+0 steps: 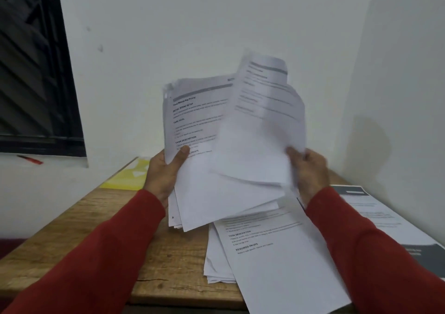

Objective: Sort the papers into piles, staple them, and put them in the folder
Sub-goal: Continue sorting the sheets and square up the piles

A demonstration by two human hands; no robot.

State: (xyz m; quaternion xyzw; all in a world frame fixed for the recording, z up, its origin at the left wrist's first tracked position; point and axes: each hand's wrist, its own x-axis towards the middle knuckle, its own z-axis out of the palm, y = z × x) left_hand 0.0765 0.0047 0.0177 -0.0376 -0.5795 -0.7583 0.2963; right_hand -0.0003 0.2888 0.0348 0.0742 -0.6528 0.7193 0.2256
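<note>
My left hand (pixel 166 171) grips a thick stack of printed papers (pixel 192 126) by its lower left edge and holds it up above the table. My right hand (pixel 310 169) pinches the lower right corner of a single blurred sheet (pixel 262 121) in front of that stack. On the wooden table (pixel 72 229) below lies a loose pile of printed sheets (pixel 269 253). A yellow folder (pixel 127 176) lies at the table's far left, partly hidden by my left hand. No stapler is in view.
More printed pages with dark header bands (pixel 385 217) lie along the table's right side by the wall. A red pen (pixel 31 160) rests on the sill under a dark window (pixel 31 73) at the left. White walls close the corner behind the table.
</note>
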